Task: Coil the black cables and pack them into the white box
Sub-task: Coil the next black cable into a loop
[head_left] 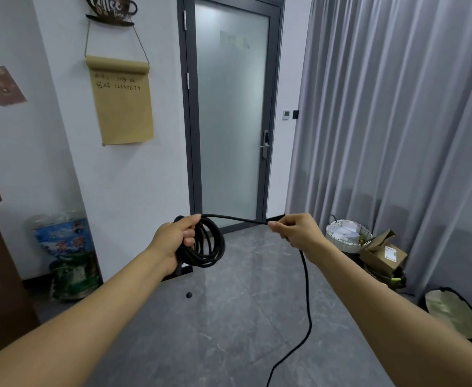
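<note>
Head view: several finished loops of the black cable [211, 243] are gathered in the left hand [177, 238], whose fingers are curled round the bundle at chest height in front of the glass door [230, 113]. A straight run of cable is stretched from that bundle across to the right hand [293, 229], where it is pinched between thumb and fingers. From there the loose tail is seen hanging down and trailing over the grey floor [229, 317] toward the bottom edge. The white box is not in view.

The step in hand is judged to be the laying of one more loop. It would best be done if the stretched run were brought back to the left hand at the same length as the loops already held, with a slight twist given by the right fingers so the cable lies flat rather than kinking. The tail should be let slide freely so no knot is drawn up from the floor.
</note>
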### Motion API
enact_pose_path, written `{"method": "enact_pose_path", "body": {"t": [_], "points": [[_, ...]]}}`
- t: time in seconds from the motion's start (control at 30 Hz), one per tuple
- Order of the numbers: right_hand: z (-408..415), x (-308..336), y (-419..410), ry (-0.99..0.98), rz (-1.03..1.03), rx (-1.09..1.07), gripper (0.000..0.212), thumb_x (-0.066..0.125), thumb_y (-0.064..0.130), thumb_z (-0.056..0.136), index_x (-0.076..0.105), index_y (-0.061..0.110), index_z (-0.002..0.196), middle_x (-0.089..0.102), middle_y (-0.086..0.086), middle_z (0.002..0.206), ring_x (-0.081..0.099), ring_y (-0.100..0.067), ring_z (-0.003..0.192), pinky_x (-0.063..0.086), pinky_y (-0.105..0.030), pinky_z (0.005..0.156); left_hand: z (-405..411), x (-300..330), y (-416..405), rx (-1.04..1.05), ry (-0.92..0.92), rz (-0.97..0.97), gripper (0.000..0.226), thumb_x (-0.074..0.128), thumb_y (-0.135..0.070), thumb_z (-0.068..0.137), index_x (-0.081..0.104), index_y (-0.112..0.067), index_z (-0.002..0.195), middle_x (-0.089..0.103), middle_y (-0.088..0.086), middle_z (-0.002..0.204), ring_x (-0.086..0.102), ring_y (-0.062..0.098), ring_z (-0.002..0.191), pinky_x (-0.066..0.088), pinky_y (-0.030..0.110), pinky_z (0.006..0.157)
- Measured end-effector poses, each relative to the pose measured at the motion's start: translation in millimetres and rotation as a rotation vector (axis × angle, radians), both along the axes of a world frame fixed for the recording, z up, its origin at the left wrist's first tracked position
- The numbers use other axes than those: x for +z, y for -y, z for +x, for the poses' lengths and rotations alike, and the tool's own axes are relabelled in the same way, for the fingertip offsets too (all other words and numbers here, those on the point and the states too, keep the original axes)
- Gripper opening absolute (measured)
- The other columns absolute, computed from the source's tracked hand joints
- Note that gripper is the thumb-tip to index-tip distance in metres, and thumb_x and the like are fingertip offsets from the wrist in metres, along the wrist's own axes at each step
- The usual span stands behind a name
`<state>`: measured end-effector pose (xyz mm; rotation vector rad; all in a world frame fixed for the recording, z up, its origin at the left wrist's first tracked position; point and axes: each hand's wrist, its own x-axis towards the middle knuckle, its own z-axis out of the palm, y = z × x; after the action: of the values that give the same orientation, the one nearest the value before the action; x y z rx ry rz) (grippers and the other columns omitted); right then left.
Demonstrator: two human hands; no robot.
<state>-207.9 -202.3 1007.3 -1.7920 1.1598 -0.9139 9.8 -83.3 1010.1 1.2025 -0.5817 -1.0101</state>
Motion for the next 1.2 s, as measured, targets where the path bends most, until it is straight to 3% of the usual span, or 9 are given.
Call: {"method": "enact_pose_path", "body": {"t": [0.23, 0.4, 0.5, 0.57, 0.7, 0.77, 0.87, 1.03, 1.2], "points": [[-31.0, -7.6, 8.7, -0.116, -0.047, -0.056, 0.018, 0.069, 0.029, 0.084, 0.067, 0.016, 0.071, 0.054, 0.001, 0.059, 0.037, -0.009, 0.046, 0.028, -0.014, 0.040, 48.0, -4.0, -2.7, 0.274, -0.068, 0.006, 0.022, 0.065, -0.015, 0.087, 0.052, -0.015, 0.070, 0.039, -0.009, 0.036, 0.033, 0.004, 0.029, 0.031, 0.010, 0.035], [-9.9, 11.5, 0.0, -0.200, -0.237, 0.006, 0.012, 0.072, 0.016, 0.082, 0.074, 0.005, 0.082, 0.057, 0.007, 0.057, 0.045, -0.002, 0.046, 0.032, -0.005, 0.041, 44.7, -2.7, 2.9, 0.443, 0.137, 0.040, 0.022, 0.065, -0.021, 0.086, 0.053, -0.012, 0.070, 0.051, 0.001, 0.059, 0.046, 0.013, 0.050, 0.042, 0.024, 0.053], [12.4, 30.1, -18.2, -0.320, -0.366, 0.194, 0.011, 0.070, 0.014, 0.082, 0.075, 0.004, 0.082, 0.063, 0.005, 0.064, 0.049, 0.000, 0.046, 0.036, -0.006, 0.046, 29.4, 2.3, 6.7, 0.486, 0.399, 0.009, 0.027, 0.062, -0.026, 0.088, 0.051, -0.012, 0.067, 0.053, 0.005, 0.061, 0.049, 0.019, 0.055, 0.044, 0.029, 0.063], [25.2, 37.5, -30.5, -0.370, -0.380, 0.351, 0.011, 0.069, 0.017, 0.083, 0.075, 0.008, 0.084, 0.071, 0.000, 0.078, 0.057, -0.005, 0.059, 0.046, -0.015, 0.057, 21.9, 4.2, 7.5, 0.459, 0.488, -0.024, 0.031, 0.061, -0.026, 0.089, 0.050, -0.012, 0.064, 0.052, 0.006, 0.057, 0.049, 0.020, 0.053, 0.044, 0.032, 0.066], [41.7, 47.1, -52.8, -0.174, -0.269, 0.545, 0.012, 0.068, 0.017, 0.084, 0.074, 0.007, 0.087, 0.073, -0.001, 0.085, 0.063, -0.006, 0.078, 0.051, -0.018, 0.080, 6.1, 6.6, 4.4, 0.363, 0.584, -0.035, 0.037, 0.061, -0.029, 0.090, 0.051, -0.007, 0.062, 0.053, 0.005, 0.054, 0.051, 0.013, 0.044, 0.042, 0.027, 0.054], [46.8, 49.6, -58.6, -0.015, -0.168, 0.615, 0.011, 0.064, 0.014, 0.087, 0.071, 0.007, 0.083, 0.070, 0.007, 0.072, 0.062, -0.003, 0.070, 0.052, -0.020, 0.077, -2.3, 7.2, 2.3, 0.304, 0.581, -0.055, 0.036, 0.062, -0.030, 0.090, 0.053, -0.006, 0.064, 0.054, 0.006, 0.055, 0.050, 0.006, 0.037, 0.043, 0.023, 0.048], [51.3, 51.6, -65.0, 0.162, -0.043, 0.618, 0.019, 0.054, 0.011, 0.093, 0.065, 0.006, 0.079, 0.055, 0.014, 0.048, 0.044, -0.002, 0.047, 0.038, -0.015, 0.052, -16.0, 9.3, -1.3, 0.177, 0.494, -0.093, 0.035, 0.064, -0.032, 0.088, 0.056, -0.008, 0.064, 0.054, 0.004, 0.055, 0.051, 0.009, 0.041, 0.045, 0.024, 0.050], [51.1, 51.4, -68.0, 0.304, 0.051, 0.536, 0.026, 0.048, 0.012, 0.096, 0.060, 0.006, 0.074, 0.047, 0.012, 0.042, 0.037, -0.002, 0.041, 0.030, -0.011, 0.042, -42.3, 17.8, -9.7, -0.025, 0.256, -0.154, 0.037, 0.061, -0.036, 0.089, 0.057, -0.013, 0.061, 0.051, -0.001, 0.048, 0.049, 0.010, 0.040, 0.044, 0.019, 0.043], [44.5, 53.0, -69.1, 0.384, 0.109, 0.449, 0.024, 0.047, 0.011, 0.097, 0.056, 0.002, 0.076, 0.047, 0.010, 0.035, 0.043, 0.000, 0.031, 0.034, -0.010, 0.036, -52.3, 19.1, -12.9, -0.159, 0.078, -0.166, 0.036, 0.054, -0.045, 0.090, 0.066, -0.013, 0.077, 0.048, -0.004, 0.050, 0.048, 0.011, 0.043, 0.045, 0.021, 0.046]]}}
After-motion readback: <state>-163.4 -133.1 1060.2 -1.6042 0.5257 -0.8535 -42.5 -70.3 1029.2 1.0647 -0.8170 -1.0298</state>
